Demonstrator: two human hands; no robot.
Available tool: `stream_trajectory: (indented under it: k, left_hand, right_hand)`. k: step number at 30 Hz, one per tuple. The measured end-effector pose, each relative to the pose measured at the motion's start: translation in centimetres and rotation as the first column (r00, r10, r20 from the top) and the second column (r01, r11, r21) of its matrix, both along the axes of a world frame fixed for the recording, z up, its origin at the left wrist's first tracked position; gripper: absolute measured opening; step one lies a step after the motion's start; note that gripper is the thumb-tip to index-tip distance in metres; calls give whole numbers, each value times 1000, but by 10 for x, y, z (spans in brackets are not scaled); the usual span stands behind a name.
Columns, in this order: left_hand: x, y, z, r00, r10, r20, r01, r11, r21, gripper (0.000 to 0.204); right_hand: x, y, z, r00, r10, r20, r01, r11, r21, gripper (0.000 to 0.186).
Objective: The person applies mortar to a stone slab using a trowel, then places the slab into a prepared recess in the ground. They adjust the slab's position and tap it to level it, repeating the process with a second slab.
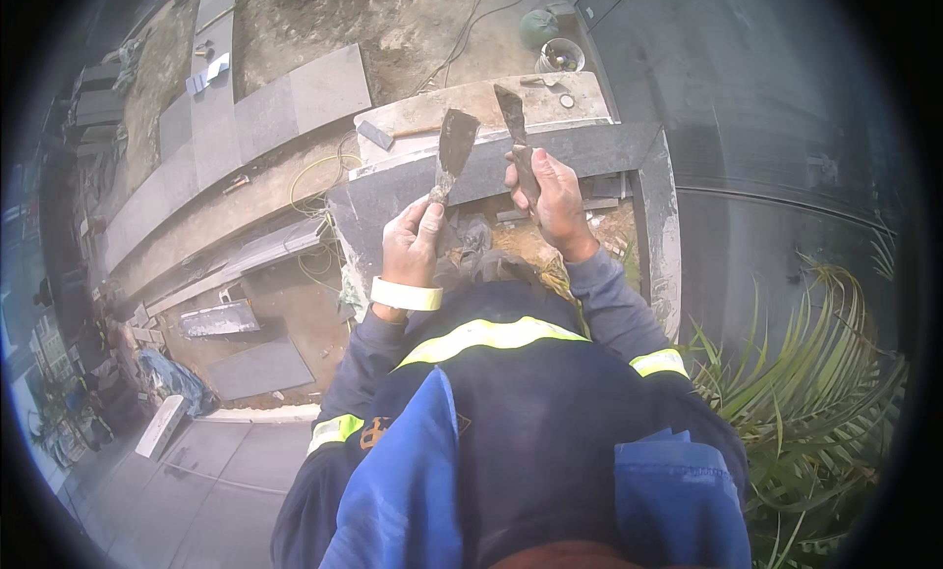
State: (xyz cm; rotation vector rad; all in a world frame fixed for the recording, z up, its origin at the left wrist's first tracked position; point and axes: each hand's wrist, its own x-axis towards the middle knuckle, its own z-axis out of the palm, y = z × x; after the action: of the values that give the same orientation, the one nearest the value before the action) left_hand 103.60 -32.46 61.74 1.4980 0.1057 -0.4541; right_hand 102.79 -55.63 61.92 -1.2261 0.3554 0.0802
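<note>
Handle hidden, edges blurred
Left hand (413, 240) covers most of the handle of its scraper (458, 142); bucket (543, 64) contents indistinct; far-left clutter (74, 387) blurred.

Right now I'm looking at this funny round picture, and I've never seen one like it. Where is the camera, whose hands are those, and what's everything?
There is no robot here, just a person with two bare hands. The camera sits on the person's head and looks down; its very wide lens makes straight edges bend.

The left hand holds a dirty, wide, flat-bladed scraper. The right hand holds a narrower, dark-bladed scraper. Both blades point away from the body.

Beyond them is a long, pale, dusty slab. On it lie a small grey rectangular block and a little round thing, too small to name. Green, spiky palm leaves grow on the right.
</note>
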Motion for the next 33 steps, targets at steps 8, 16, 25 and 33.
stream_trajectory:
  k: [8,16,25,33]
  left_hand:
    - [10,37,55,1000,2,9,0,979,-202,36]
    - [13,99,49,986,139,91,-123,980,-158,37]
    - [13,136,59,789,221,573,-354,926,130,37]
    - [12,143,60,767,239,596,-386,913,131,38]
  right_hand:
    - [55,82,56,934,229,275,-69,869,-489,44]
    - [33,113,64,731,490,475,-81,753,-653,42]
    - [78,162,98,903,243,353,-62,889,-454,37]
    - [66,213,82,717,412,562,121,721,-682,43]
